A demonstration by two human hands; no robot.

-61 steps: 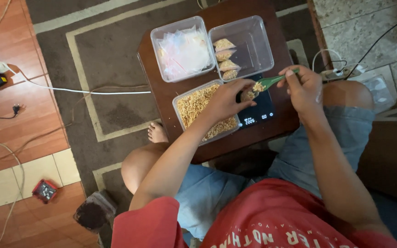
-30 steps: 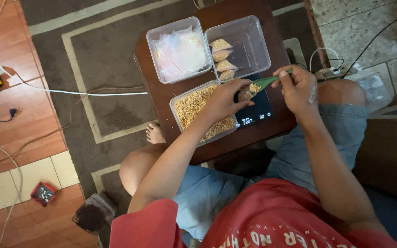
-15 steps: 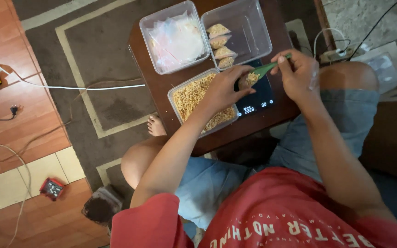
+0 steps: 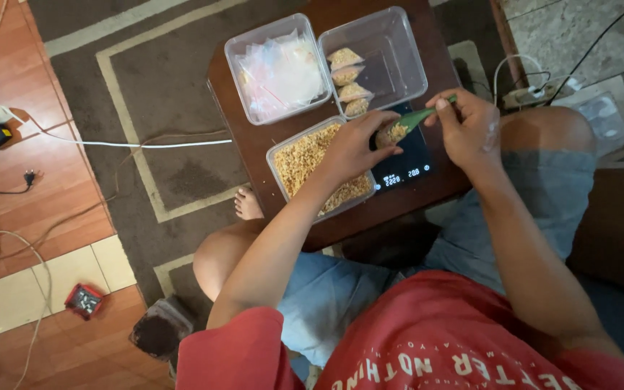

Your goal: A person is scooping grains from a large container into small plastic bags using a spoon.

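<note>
Scoop (image 4: 414,117) in green plastic sits right between both hands, its bowl heaped with tan granules and tipped toward a small bag (image 4: 391,134) that the left hand (image 4: 355,144) pinches at the mouth. Right hand (image 4: 469,130) is clamped on the scoop's handle, fingers curled tight round it, thumb on top. Left hand's fingers are closed on the bag, holding it just above the black digital scale (image 4: 406,162), which lies near the table's (image 4: 254,155) near edge, its display lit. The two hands are close, joined only by scoop and bag. Under the left wrist sits an open clear tub of granules (image 4: 305,159), touching the scale's left side. Toward the far edge, a clear tub of empty plastic bags (image 4: 277,68) stands beside another clear tub (image 4: 391,54) with four filled little bags lined along its left wall. Table stands on a brown rug (image 4: 146,101).
</note>
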